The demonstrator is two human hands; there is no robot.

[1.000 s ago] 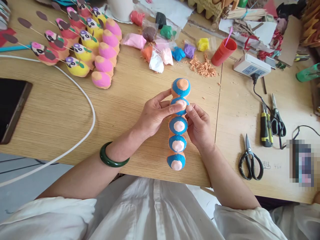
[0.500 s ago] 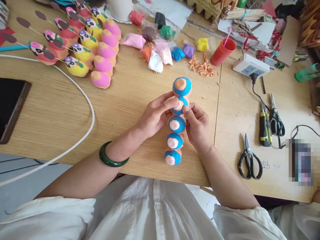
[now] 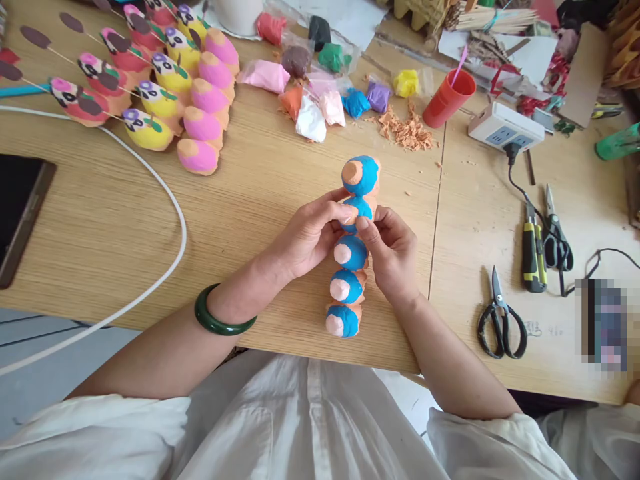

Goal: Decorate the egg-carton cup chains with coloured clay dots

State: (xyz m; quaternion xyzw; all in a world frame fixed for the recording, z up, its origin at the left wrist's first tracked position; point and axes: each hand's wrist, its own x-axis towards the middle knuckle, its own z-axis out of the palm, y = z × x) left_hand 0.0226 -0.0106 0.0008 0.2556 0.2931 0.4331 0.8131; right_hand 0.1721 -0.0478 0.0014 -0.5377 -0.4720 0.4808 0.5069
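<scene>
Wooden table [image 3: 265, 180]: pale, spreading across in front of me, with a seam running down it to the right of my hands.
Figure rows [image 3: 159, 100]: at the upper left, red and yellow ones with faces, then pink-topped ones beside them.
Blue-capped strip [image 3: 359, 252]: five joined bumps on an orange body, between my hands near the table's front edge; I can't tell whether it touches the wood.
Left hand [image 3: 313, 230]: clamped on the strip, thumb over the front of the second bump from the far end, some fingers hidden behind.
Right hand [image 3: 395, 243]: gripping the same bump from the other side, thumb against its blue, the other fingers curled.
Red cup [image 3: 450, 100]: beyond my right hand.
Black scissors [image 3: 500, 313]: lying to my right.
Orange shavings [image 3: 406, 130]: heaped beside the cup.
Pale tips [image 3: 340, 289]: on the three nearest bumps.
</scene>
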